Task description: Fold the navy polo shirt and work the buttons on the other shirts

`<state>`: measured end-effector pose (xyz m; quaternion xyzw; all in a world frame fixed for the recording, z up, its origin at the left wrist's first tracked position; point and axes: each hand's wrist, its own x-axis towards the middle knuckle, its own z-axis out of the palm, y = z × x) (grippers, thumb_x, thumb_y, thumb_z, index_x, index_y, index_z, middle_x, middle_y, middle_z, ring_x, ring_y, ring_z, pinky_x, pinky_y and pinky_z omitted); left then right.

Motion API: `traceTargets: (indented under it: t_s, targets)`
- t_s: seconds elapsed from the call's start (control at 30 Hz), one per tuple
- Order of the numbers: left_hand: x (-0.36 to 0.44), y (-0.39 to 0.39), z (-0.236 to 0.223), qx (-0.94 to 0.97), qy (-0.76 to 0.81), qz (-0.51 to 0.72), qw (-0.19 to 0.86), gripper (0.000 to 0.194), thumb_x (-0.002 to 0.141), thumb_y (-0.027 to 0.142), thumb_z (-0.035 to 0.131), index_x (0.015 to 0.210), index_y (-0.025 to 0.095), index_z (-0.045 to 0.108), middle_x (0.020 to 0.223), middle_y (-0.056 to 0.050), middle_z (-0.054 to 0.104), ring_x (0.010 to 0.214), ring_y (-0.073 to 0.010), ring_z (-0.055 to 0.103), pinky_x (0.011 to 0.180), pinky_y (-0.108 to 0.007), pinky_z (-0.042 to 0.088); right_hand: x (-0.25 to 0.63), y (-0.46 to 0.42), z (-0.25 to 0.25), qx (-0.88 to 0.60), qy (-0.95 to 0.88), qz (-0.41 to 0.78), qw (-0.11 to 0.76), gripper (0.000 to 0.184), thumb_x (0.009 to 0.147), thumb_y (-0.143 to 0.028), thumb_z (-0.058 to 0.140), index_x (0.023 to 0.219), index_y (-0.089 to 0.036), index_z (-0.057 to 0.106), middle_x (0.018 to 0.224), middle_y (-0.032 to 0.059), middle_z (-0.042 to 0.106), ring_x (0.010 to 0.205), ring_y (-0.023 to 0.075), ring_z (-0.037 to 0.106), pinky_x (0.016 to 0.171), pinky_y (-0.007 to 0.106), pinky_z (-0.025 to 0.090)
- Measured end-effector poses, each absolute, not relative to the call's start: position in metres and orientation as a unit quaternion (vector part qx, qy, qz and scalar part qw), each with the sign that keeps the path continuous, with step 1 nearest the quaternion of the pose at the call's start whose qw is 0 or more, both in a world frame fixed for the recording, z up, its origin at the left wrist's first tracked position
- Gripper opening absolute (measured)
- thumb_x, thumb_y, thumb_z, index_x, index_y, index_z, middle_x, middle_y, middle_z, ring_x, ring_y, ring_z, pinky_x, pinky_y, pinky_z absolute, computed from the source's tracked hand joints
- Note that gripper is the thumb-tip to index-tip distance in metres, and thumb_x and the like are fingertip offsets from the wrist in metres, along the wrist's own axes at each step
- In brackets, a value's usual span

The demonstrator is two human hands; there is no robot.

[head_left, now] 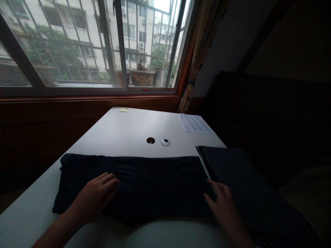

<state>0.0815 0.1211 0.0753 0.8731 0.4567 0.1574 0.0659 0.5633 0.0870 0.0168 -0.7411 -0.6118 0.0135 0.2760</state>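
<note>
The person's left hand (99, 189) rests with bent fingers on the left part of a folded dark cloth (157, 186); whether it pinches the fabric cannot be told. The cloth lies across the near side of a white table (100, 141). The right hand (223, 201), thumb and fingers parted, is at its right edge, beside another dark cloth (248, 189).

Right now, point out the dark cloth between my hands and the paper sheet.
Dark cloth (160, 186), head view: middle of its upper surface.
Paper sheet (197, 123), head view: middle of its upward face.
</note>
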Motion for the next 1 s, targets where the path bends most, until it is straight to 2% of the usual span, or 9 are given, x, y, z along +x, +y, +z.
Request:
traceTargets:
  t_s: [0.17,0.4,0.53,0.73,0.8,0.83,0.9,0.97,1.0]
  targets:
    - [0.033,0.128,0.072,0.824,0.527,0.199,0.05,0.03,0.101,0.041,0.044,0.106,0.025,0.068,0.104,-0.006,0.068,0.091,-0.0208,0.066,0.079,-0.032,0.055,0.566,0.09,0.024,-0.756,-0.597,0.052,0.262,0.046,0.086,-0.039,0.049,0.126,-0.02,0.059,0.119,0.0126,0.054,0.105,0.0298,0.064,0.088,0.045,0.054]
    - [-0.012,0.127,0.055,0.758,0.611,0.227,0.031,0.04,0.097,0.053,0.044,0.107,0.024,0.069,0.107,-0.007,0.069,0.091,-0.024,0.068,0.077,-0.035,0.056,0.535,0.106,0.057,-0.727,-0.625,-0.02,0.285,0.034,0.088,-0.028,0.046,0.116,-0.021,0.064,0.115,0.0115,0.059,0.102,0.0291,0.064,0.087,0.046,0.054]
    - [-0.02,0.126,0.041,0.733,0.639,0.231,0.039,0.039,0.095,0.053,0.046,0.104,0.025,0.071,0.105,-0.006,0.07,0.09,-0.0247,0.068,0.076,-0.035,0.056,0.476,0.134,0.097,-0.642,-0.69,-0.054,0.329,0.03,0.09,-0.017,0.048,0.115,-0.019,0.063,0.11,0.0119,0.061,0.103,0.0283,0.062,0.092,0.046,0.052]
    - [-0.025,0.13,0.027,0.743,0.616,0.249,0.076,0.036,0.095,0.05,0.048,0.101,0.025,0.072,0.105,-0.006,0.07,0.095,-0.024,0.067,0.082,-0.035,0.056,0.326,0.15,0.127,-0.478,-0.818,0.027,0.319,0.04,0.09,0.001,0.045,0.122,-0.019,0.06,0.11,0.0106,0.063,0.102,0.0235,0.059,0.089,0.039,0.053]
    - [-0.027,0.13,0.024,0.749,0.605,0.261,0.075,0.035,0.095,0.05,0.049,0.102,0.025,0.073,0.105,-0.006,0.07,0.097,-0.0238,0.067,0.085,-0.034,0.056,0.279,0.135,0.122,-0.388,-0.879,0.07,0.269,0.041,0.092,-0.002,0.049,0.128,-0.019,0.057,0.116,0.0099,0.063,0.103,0.0219,0.059,0.087,0.035,0.053]
    - [-0.029,0.13,0.023,0.75,0.6,0.267,0.074,0.035,0.095,0.05,0.05,0.102,0.026,0.073,0.105,-0.006,0.07,0.097,-0.0238,0.067,0.086,-0.034,0.056,0.261,0.126,0.118,-0.336,-0.905,0.089,0.245,0.035,0.093,-0.007,0.052,0.125,-0.019,0.058,0.115,0.0088,0.064,0.098,0.0211,0.06,0.085,0.034,0.054]
    - [-0.032,0.13,0.021,0.751,0.596,0.274,0.074,0.034,0.095,0.05,0.05,0.102,0.026,0.073,0.105,-0.006,0.069,0.098,-0.0238,0.066,0.087,-0.035,0.055,0.241,0.109,0.111,-0.255,-0.934,0.129,0.215,0.026,0.096,-0.028,0.057,0.121,-0.02,0.059,0.114,0.0072,0.065,0.093,0.0203,0.062,0.083,0.034,0.055]
    - [-0.034,0.13,0.02,0.751,0.595,0.275,0.078,0.034,0.095,0.049,0.049,0.102,0.025,0.073,0.105,-0.006,0.069,0.099,-0.0238,0.066,0.088,-0.035,0.055,0.241,0.099,0.105,-0.23,-0.938,0.154,0.207,0.028,0.097,-0.037,0.056,0.119,-0.021,0.06,0.114,0.0062,0.066,0.092,0.02,0.063,0.083,0.033,0.054]
    - [-0.034,0.13,0.02,0.749,0.598,0.274,0.08,0.034,0.095,0.049,0.049,0.102,0.025,0.073,0.105,-0.006,0.069,0.099,-0.0238,0.066,0.088,-0.035,0.055,0.248,0.099,0.102,-0.241,-0.934,0.159,0.209,0.027,0.097,-0.036,0.056,0.12,-0.022,0.06,0.113,0.0059,0.066,0.093,0.0201,0.063,0.084,0.034,0.054]
